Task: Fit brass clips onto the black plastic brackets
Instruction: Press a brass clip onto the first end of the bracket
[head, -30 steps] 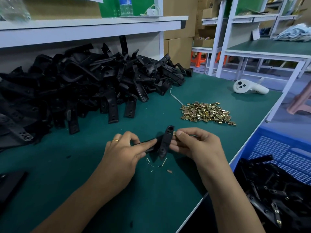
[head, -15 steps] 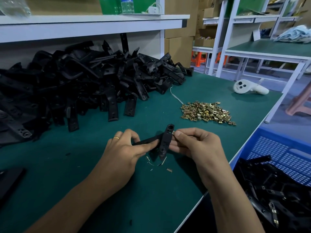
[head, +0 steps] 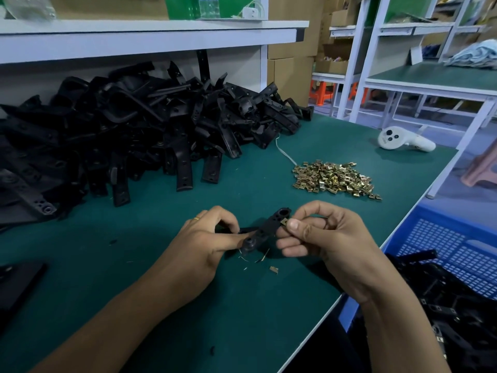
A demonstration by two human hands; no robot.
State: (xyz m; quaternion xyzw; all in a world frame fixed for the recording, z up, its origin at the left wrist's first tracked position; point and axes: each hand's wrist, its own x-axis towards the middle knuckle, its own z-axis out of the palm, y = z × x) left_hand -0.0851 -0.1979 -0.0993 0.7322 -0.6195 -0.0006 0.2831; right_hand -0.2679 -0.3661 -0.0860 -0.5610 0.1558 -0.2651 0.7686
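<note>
**Brass clip meets bracket at a workshop bench**

A green-topped workbench (head: pixel 188 305) with a white edge fills the scene, set below a white shelf (head: pixel 150 36) and facing rows of similar white-framed benches and stacked cardboard boxes in the background. A large heap of black plastic brackets (head: pixel 134 135) sprawls across the far left of the bench, reaching almost to the shelf. To its right, well apart from the hands, lies a loose pile of small brass clips (head: pixel 334 178), with a thin white cord running from the heap toward it. A white handheld controller (head: pixel 403 139) rests near the far right edge. Beside the bench on the right, a blue slotted plastic crate (head: pixel 457 246) holds more black brackets. Small scraps and slivers litter the mat just below the hands.

Near the middle of the bench, the left hand (head: pixel 199 246), a gold ring on one finger, grips one end of a single black plastic bracket (head: pixel 265 228) between curled fingers and thumb, holding it just above the mat. The right hand (head: pixel 325 238) pinches one brass clip (head: pixel 284 221) between thumb and forefinger, its other fingers curled beneath. The clip touches the bracket's right edge, just below the round hole at its upper end.
</note>
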